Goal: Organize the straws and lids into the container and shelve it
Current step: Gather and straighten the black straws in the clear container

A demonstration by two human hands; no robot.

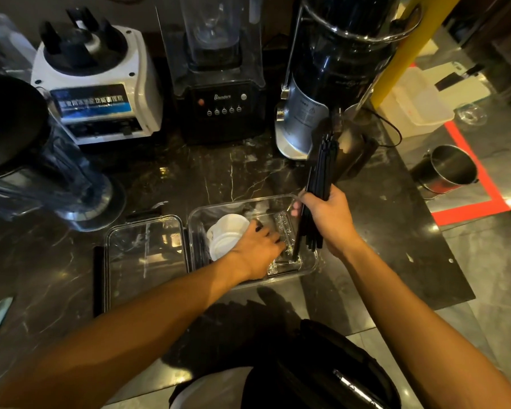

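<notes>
A clear plastic container (309, 262) stands on the dark marble counter near its front edge. White lids (226, 234) lie stacked in its left half, and a few black straws lean along its left wall. My left hand (255, 249) reaches inside the container beside the lids, fingers spread over the bottom; whether it grips anything is hidden. My right hand (328, 219) is closed around a bundle of black straws (322, 169) held upright over the container's right end. The container's clear cover (145, 255) lies flat to the left.
A white blender base (98, 84), a black blender (219, 93) and a black-and-silver grinder (322, 84) line the back of the counter. A dark jug (42, 172) stands at left. Right of the counter sit a steel cup (446, 169) and a white bin (416, 104).
</notes>
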